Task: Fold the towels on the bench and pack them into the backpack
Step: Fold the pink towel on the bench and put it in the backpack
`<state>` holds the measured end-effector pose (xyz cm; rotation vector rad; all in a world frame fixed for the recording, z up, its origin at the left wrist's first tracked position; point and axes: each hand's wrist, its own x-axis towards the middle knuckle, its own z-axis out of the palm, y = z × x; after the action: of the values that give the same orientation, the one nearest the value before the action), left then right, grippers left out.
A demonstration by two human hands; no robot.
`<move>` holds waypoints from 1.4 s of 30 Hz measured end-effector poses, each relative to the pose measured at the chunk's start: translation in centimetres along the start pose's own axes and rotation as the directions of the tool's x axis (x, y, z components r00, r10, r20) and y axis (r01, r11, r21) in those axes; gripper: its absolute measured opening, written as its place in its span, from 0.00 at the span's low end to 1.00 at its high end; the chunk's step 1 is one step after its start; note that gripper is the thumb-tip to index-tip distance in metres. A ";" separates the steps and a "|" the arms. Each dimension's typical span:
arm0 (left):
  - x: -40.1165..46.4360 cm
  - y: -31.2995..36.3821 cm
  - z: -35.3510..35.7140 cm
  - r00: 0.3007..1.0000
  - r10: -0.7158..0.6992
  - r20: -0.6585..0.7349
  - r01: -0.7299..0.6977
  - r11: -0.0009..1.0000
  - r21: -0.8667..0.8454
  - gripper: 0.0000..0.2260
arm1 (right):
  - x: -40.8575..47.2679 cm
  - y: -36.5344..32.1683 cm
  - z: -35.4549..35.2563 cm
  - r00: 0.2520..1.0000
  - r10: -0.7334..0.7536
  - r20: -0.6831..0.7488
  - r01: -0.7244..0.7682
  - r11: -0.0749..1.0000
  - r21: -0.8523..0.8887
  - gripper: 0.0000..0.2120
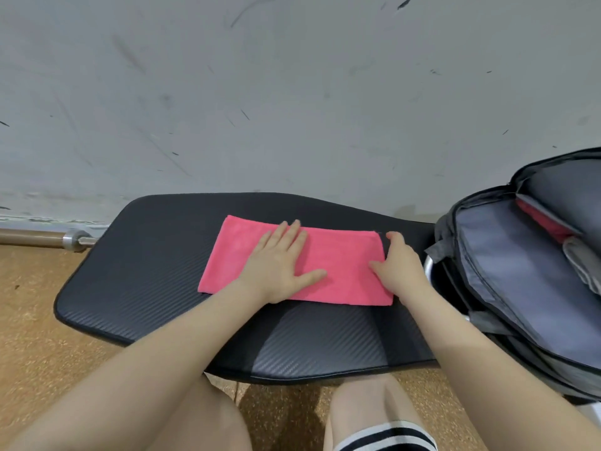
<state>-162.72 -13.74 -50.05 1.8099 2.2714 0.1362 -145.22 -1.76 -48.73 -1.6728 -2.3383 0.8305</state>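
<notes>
A pink towel (344,271), folded into a long rectangle, lies flat on the black padded bench (146,271). My left hand (279,265) presses flat on the towel's middle with fingers spread. My right hand (398,265) rests at the towel's right edge, thumb on top of the cloth and fingers curled over the edge. The grey backpack (507,271) lies open at the bench's right end. A red cloth (543,221) and a grey cloth (582,265) sit inside it.
A scuffed grey wall (292,92) rises right behind the bench. A metal bar (48,239) runs along the wall's base at the left. Brown speckled floor (29,320) lies to the left and under my knees.
</notes>
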 end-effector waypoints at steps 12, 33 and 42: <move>0.2 2.0 0.4 0.993 0.109 0.054 -0.094 0.968 -0.233 0.34 | -0.4 -3.5 -2.2 0.985 0.051 0.163 -0.116 0.899 0.422 0.12; -3.2 -2.9 -1.1 0.946 -0.284 -0.158 0.224 0.923 -0.313 0.13 | -1.1 -6.5 5.2 0.746 -0.557 0.363 0.662 0.677 -0.321 0.41; -4.2 -7.3 -2.2 0.695 -0.718 0.024 0.711 0.682 -0.173 0.26 | -2.2 -8.2 7.5 0.842 -0.446 0.305 0.530 0.792 -0.304 0.44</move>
<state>-169.33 -19.34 -48.95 0.7243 2.7174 0.2203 -154.34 -8.23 -50.32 -0.9937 -3.0460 0.4954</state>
